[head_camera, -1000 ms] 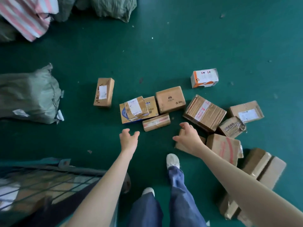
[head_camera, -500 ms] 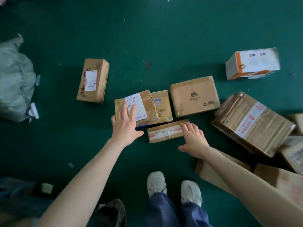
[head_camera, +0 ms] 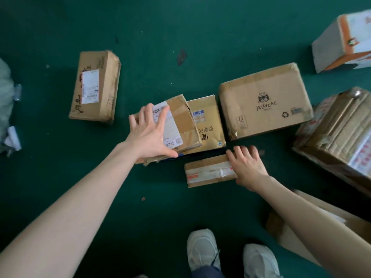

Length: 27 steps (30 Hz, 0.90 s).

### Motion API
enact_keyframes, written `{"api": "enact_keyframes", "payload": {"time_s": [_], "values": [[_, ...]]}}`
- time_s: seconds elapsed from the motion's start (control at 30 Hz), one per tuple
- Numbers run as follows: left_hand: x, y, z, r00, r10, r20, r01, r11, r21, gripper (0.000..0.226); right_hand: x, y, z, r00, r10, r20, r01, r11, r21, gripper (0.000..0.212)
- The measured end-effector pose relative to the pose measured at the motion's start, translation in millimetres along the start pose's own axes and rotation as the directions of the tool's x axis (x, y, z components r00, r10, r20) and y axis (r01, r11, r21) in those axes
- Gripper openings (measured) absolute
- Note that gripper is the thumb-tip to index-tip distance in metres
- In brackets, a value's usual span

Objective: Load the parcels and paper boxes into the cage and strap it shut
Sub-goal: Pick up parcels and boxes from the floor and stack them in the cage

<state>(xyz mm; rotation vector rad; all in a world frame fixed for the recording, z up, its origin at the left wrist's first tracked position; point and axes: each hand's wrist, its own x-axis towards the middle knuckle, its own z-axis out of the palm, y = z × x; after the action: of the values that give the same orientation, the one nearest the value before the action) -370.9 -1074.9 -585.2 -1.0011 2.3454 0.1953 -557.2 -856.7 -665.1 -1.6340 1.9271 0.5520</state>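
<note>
Parcels lie scattered on a dark green floor (head_camera: 180, 21), seen from above with two pale shoes (head_camera: 202, 249) at the bottom edge. The left hand (head_camera: 149, 133) is spread wide, fingers straight, lying flat on top of a labelled brown box (head_camera: 180, 121), with the thumb stretched along its near edge. This box rests tilted against a gold printed box (head_camera: 208, 121) just to its right. The right hand (head_camera: 248, 167) holds the right end of a slim taped box (head_camera: 206, 171) that lies flat on the floor in front of the gold one: fingers curl over its far edge and the thumb is on the near side. Behind that hand sits a larger Jellycat carton (head_camera: 265, 101), touching the gold box. A long box with handwriting (head_camera: 96, 85) lies apart to the left, a white and orange box (head_camera: 345, 41) at the upper right, and a heavily taped carton (head_camera: 337, 127) at the right edge. Another carton (head_camera: 285, 233) lies under the right forearm.
</note>
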Motion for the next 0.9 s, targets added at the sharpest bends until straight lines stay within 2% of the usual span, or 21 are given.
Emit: {"api": "enact_keyframes", "payload": {"time_s": [0.2,0.33,0.4,0.5,0.63,0.77,0.9], "values": [[-56.0,21.1,-12.0,0.995,-0.094,-0.034,0.094,0.996,0.002,0.14,-59.3,3.5,-40.6,1.0,-0.006,0.008,0.006,1.0,-0.008,0.09],[-122.7,32.0,-70.4,0.984,-0.174,-0.04,0.171,0.982,-0.079,0.141,-133.1,12.9,-105.2,1.0,-0.004,-0.007,0.004,1.0,0.016,0.092],[-151.2,35.1,-102.1,0.982,-0.19,-0.023,0.188,0.98,-0.066,0.141,-167.3,15.5,-137.8,1.0,0.018,-0.014,-0.017,0.999,0.051,0.09],[-203.7,41.8,-160.8,0.977,-0.212,-0.023,0.211,0.976,-0.048,0.138,-234.9,19.1,-190.9,0.998,0.059,-0.004,-0.058,0.989,0.138,0.091],[-261.6,47.1,-221.4,0.963,-0.268,0.007,0.267,0.954,-0.136,0.137,-314.7,19.9,-241.2,0.994,0.113,-0.005,-0.107,0.956,0.273,0.095],[-318.4,61.2,-255.9,0.93,-0.36,0.076,0.366,0.883,-0.295,0.134,-381.7,21.0,-278.3,0.983,0.182,-0.008,-0.164,0.903,0.397,0.096],[-369.8,83.0,-266.7,0.864,-0.474,0.168,0.5,0.778,-0.38,0.132,-427.4,25.4,-299.3,0.978,0.209,-0.02,-0.177,0.874,0.453,0.094]]}}
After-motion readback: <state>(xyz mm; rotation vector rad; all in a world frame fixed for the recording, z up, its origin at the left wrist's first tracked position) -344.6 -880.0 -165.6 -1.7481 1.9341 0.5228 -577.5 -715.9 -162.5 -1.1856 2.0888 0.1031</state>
